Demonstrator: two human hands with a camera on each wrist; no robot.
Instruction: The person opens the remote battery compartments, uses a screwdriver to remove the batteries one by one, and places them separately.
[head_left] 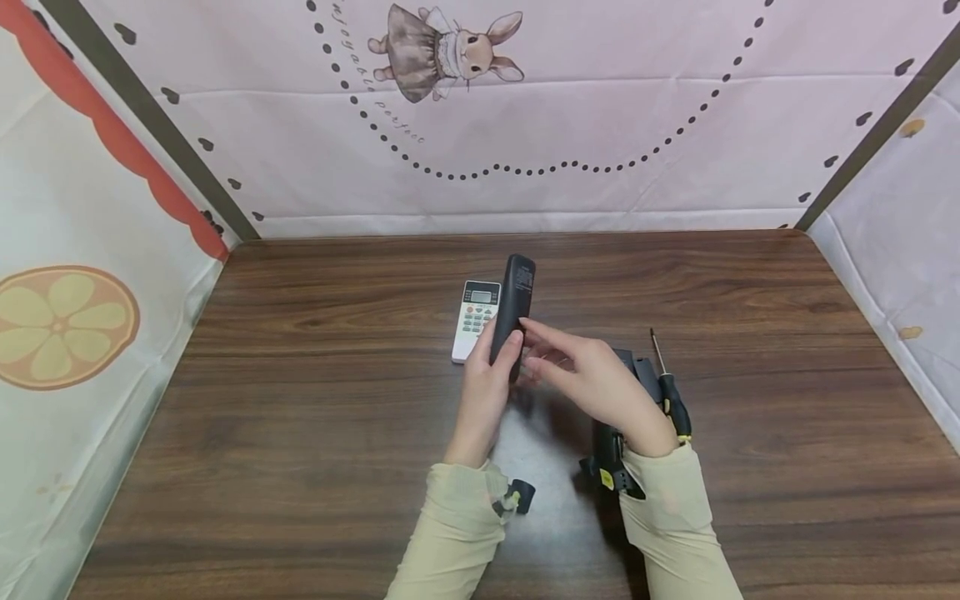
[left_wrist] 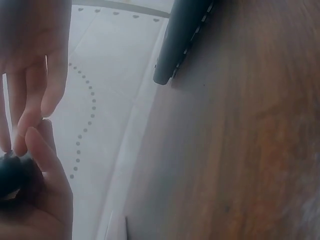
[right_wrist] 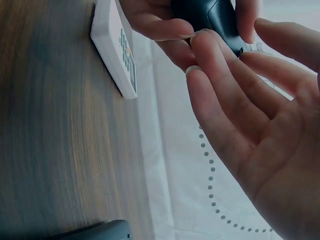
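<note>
My left hand (head_left: 483, 387) grips a black remote control (head_left: 516, 292) by its lower part, tilted up above the table. Small printed text shows on the face turned toward the head camera. My right hand (head_left: 592, 375) reaches in from the right, its fingertips at the remote's side near the left thumb. In the right wrist view its fingers (right_wrist: 225, 95) are extended along the lower end of the black remote (right_wrist: 210, 17), with the thumb apart. A white remote control (head_left: 472, 321) with a small screen and buttons lies behind my left hand.
A screwdriver (head_left: 671, 396) with a black and yellow handle lies right of my right wrist. Beside it is a dark object (head_left: 645, 375), partly hidden by that hand; its end (left_wrist: 167, 65) shows in the left wrist view. Patterned cloth (head_left: 525, 200) rises behind the wooden table (head_left: 315, 433).
</note>
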